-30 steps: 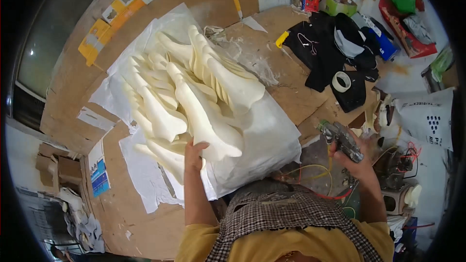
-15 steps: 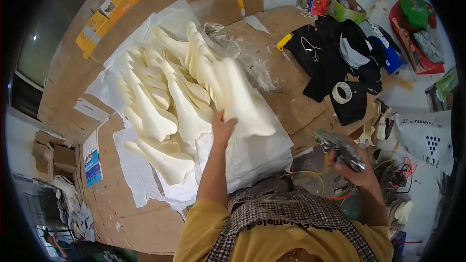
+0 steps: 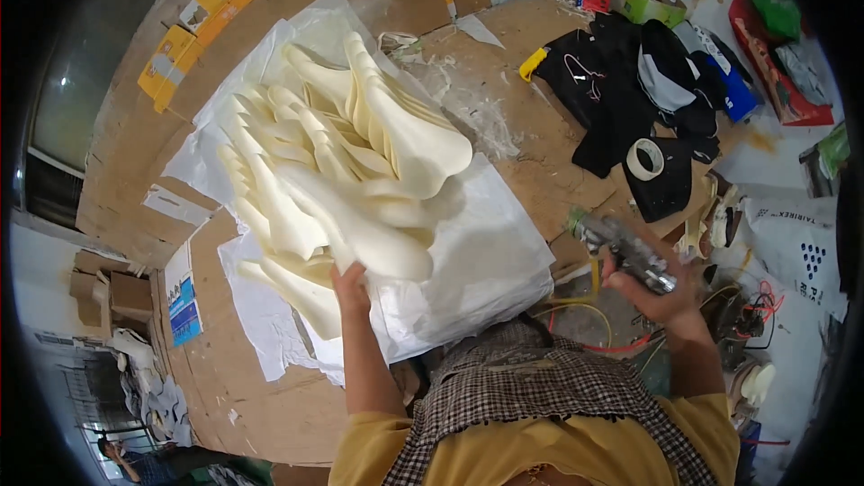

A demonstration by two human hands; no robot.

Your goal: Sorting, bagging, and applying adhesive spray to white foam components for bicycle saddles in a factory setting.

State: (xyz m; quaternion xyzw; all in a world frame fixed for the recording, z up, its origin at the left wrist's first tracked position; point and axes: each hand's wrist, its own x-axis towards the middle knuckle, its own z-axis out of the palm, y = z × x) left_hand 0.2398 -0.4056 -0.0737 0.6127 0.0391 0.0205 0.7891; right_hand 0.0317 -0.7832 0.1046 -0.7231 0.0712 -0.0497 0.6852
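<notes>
Cream, insole-shaped pieces [image 3: 423, 144] lie overlapping in several rows on white paper [image 3: 477, 243]. My left hand [image 3: 351, 286] is closed on the near edge of one cream insole-shaped piece [image 3: 360, 225], which is smeared by motion and lies slantwise over the left and middle rows. My right hand [image 3: 666, 283] grips a metal spray gun [image 3: 625, 252] with a greenish tip, held off to the right of the paper. The gun is blurred, and its tip points left and away from me.
Brown cardboard [image 3: 540, 45] covers the table. Black cloth [image 3: 612, 90] and a tape roll [image 3: 643, 159] lie at the far right. A yellow hose [image 3: 594, 319] loops below the gun. White sacking [image 3: 801, 243] stands at right. Another person [image 3: 117, 454] is in the lower left background.
My left hand has moved left from the right row to a piece over the middle row. The right row's near end now sits farther back. The spray gun stays in my right hand.
</notes>
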